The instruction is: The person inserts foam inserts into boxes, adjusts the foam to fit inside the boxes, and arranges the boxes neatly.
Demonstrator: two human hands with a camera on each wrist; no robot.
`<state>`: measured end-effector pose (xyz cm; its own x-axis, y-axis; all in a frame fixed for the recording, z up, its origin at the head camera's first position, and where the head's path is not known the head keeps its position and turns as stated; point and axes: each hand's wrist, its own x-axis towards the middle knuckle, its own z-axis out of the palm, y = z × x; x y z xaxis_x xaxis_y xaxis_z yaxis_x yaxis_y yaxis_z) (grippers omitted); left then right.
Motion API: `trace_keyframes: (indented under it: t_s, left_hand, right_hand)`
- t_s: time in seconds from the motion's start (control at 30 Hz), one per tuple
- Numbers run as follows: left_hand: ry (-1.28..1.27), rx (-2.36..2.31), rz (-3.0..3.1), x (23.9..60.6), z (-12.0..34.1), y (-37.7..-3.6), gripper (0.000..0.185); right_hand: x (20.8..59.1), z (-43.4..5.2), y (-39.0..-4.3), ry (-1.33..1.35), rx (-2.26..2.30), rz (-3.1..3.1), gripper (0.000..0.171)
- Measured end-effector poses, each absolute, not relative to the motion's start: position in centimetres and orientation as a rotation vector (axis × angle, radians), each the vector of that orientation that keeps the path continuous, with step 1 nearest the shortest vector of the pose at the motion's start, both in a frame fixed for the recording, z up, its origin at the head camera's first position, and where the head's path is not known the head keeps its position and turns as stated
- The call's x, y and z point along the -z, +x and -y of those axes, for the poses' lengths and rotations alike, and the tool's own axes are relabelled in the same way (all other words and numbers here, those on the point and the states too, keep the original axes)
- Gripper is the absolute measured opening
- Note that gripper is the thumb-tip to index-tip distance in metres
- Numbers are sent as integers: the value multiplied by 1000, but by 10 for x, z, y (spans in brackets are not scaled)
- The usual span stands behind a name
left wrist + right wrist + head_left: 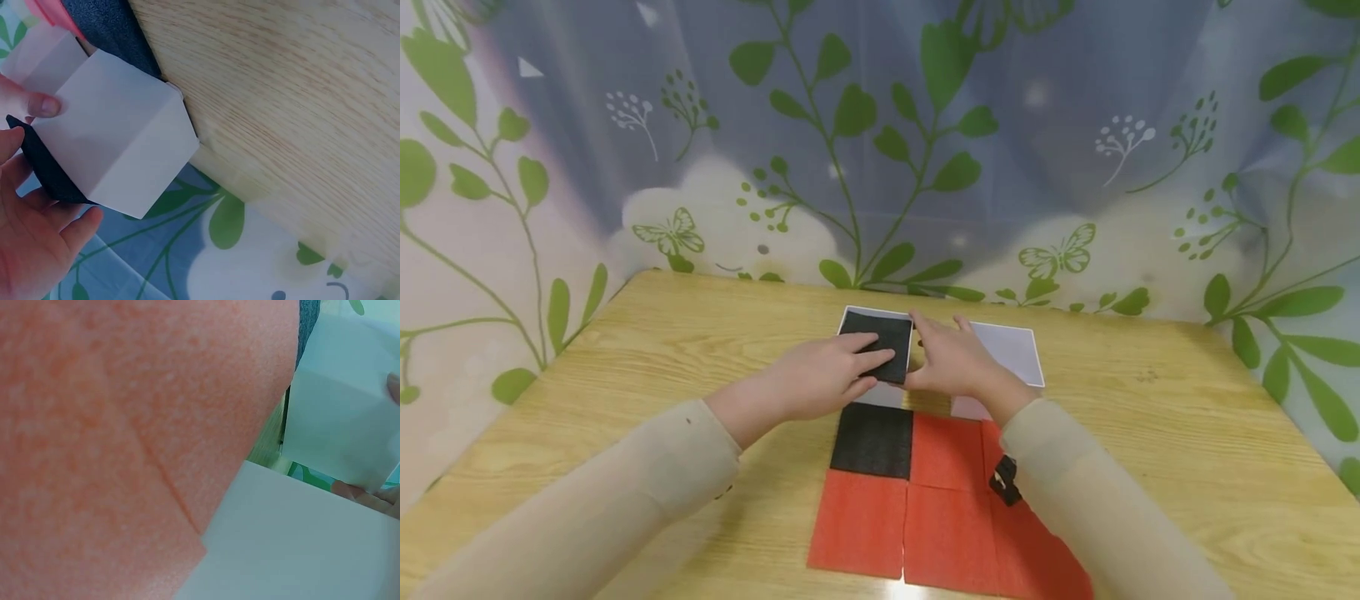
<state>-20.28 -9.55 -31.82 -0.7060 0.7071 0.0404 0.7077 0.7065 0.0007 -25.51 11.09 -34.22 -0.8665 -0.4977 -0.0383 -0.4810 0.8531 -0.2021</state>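
On the wooden table (1150, 433) lies a black square (880, 332) framed by a white sheet, with a bare white square (1011, 350) to its right. My left hand (876, 362) rests flat on the black square, fingers straight. Beside it, my right hand (927, 350) lies with straight fingers across the seam between the black and white squares. The left wrist view shows a creased white sheet (119, 131) over a black piece (47, 175), with a fingertip (42, 104) pressing its edge. In the right wrist view, red foam (125, 425) and a white sheet (300, 544) fill the frame.
Nearer me lie several red foam squares (947, 517) and a second black square (872, 440), laid edge to edge. A leaf-patterned curtain (880, 150) closes off the back and sides. Bare wood shows to the left and right of the squares.
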Motion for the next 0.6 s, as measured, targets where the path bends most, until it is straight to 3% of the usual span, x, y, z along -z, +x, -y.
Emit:
trace_keyframes:
  t_s: [0.6]
  left_hand:
    - [-1163,-34,2343,333,105,-188,32]
  right_hand:
    - [342,-112,-256,-770,278,-2936,105]
